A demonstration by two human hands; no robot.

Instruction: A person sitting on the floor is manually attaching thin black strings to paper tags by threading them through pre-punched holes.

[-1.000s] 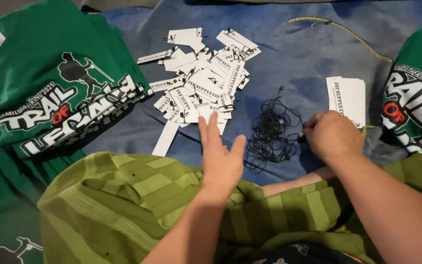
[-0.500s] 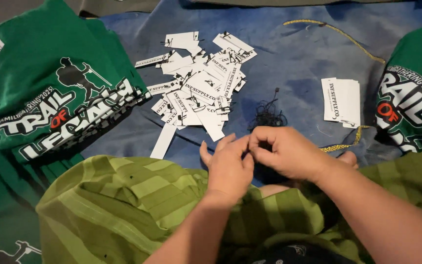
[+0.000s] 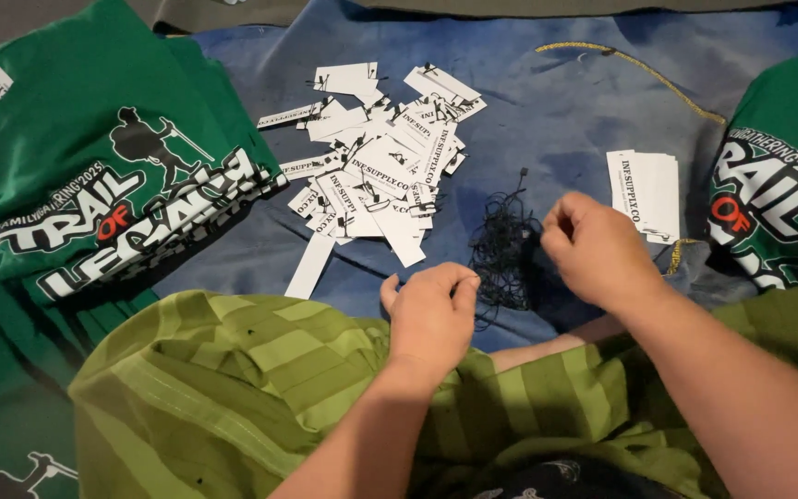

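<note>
My left hand (image 3: 431, 314) hovers over the light green striped cloth (image 3: 233, 388) on my lap, fingers curled in and pinched on a thin black string that trails toward the tangle of black strings (image 3: 505, 245). At the right edge of that tangle, my right hand (image 3: 598, 249) has thumb and fingertips pinched on a strand. Beyond my hands lies a loose pile of white printed paper tags (image 3: 380, 166) on the blue cloth (image 3: 547, 102).
A small neat stack of white tags (image 3: 646, 192) sits at the right. Folded green printed shirts lie at the left (image 3: 94, 166) and at the right (image 3: 778, 194). A yellow cord (image 3: 644, 69) runs across the blue cloth at the back.
My hands met over the string tangle half a second ago and have now drawn apart. The left hand, open a second ago, is now curled shut.
</note>
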